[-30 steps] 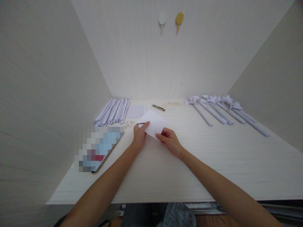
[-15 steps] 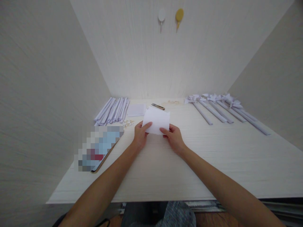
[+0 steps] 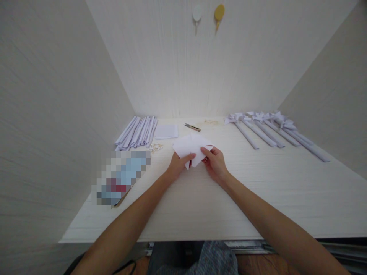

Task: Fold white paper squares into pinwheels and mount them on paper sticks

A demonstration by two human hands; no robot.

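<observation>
A white sheet of paper (image 3: 187, 144) is held up above the desk between my two hands, turned cornerwise, with a slit open at its near corner. My left hand (image 3: 178, 165) pinches it at the lower left, thumb lying on top beside the slit. On the other side my right hand (image 3: 215, 162) grips the right part, its thumb pressed on the sheet and fingers curled beneath. The fingers under the paper are partly hidden. Just beyond the sheet lies a pair of thread snips (image 3: 192, 127).
Rolled paper sticks (image 3: 137, 131) are piled at the back left, beside a stack of paper squares (image 3: 166, 131) and small pale bits (image 3: 156, 147). A blurred phone-like device (image 3: 126, 177) lies at left. Several paper pinwheels (image 3: 259, 117) on sticks lie at the back right.
The paper has turned from lying square to cornerwise, and a slit now gapes at its near edge. My left hand has shifted right, its thumb nearer the sheet's middle.
</observation>
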